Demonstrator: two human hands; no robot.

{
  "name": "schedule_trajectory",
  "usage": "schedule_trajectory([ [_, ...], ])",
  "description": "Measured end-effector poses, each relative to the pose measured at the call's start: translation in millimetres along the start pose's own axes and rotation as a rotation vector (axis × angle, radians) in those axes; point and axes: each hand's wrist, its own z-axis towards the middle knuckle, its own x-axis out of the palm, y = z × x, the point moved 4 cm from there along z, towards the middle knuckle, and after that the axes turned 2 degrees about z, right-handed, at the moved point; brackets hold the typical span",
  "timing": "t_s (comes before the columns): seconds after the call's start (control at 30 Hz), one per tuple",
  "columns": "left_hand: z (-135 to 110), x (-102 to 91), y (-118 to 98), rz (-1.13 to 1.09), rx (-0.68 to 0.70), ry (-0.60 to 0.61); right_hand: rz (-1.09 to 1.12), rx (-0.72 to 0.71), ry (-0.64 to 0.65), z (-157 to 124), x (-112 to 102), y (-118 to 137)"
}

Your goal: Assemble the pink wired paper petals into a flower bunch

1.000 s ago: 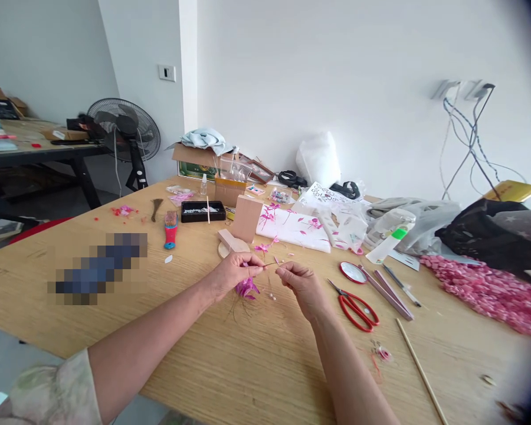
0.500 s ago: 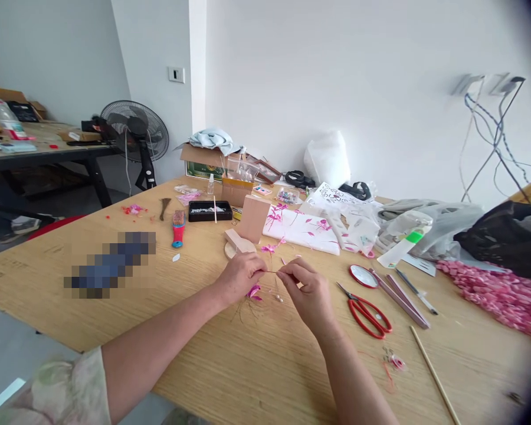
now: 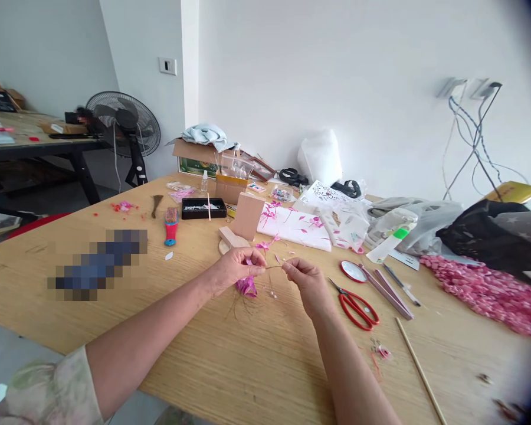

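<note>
My left hand (image 3: pixel 240 265) pinches one end of a thin wire (image 3: pixel 274 267), and my right hand (image 3: pixel 305 281) pinches the other end. The wire spans the short gap between my fingertips, above the table. Just below my left hand lies a magenta flower (image 3: pixel 246 287) with fine stems (image 3: pixel 243 307) fanning toward me. Small white beads (image 3: pixel 272 294) rest on the wood under the gap. Behind my left hand are a flat wooden block (image 3: pixel 232 238) and an upright wooden board (image 3: pixel 249 216). Red-handled scissors (image 3: pixel 358 310) lie right of my right hand.
On the left are a red-and-blue brush (image 3: pixel 171 226) and a black tray (image 3: pixel 203 208). A white foam sheet (image 3: pixel 294 227) with pink flowers lies behind my hands. Tweezers (image 3: pixel 389 293), a wooden stick (image 3: pixel 420 369) and a pink petal heap (image 3: pixel 482 292) are on the right.
My hands have moved slightly apart, so more wire shows between them. My left hand has turned a little and more magenta petals show below it. The whole view has shifted slightly.
</note>
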Motion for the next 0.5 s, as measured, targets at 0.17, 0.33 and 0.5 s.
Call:
schedule_trajectory([
  [0.17, 0.5, -3.5, 1.5, -0.260, -0.035, -0.053, 0.050, 0.050, 0.037, -2.3, 3.7, -1.4],
  [0.33, 4.5, -11.2, 7.8, -0.072, 0.014, -0.247, -0.080, -0.026, 0.032, -7.1, 10.4, 10.9],
  [0.5, 4.3, -12.6, 1.4, 0.408, 0.133, -0.362, -0.343, -0.320, 0.018, -17.2, 22.2, 33.6],
])
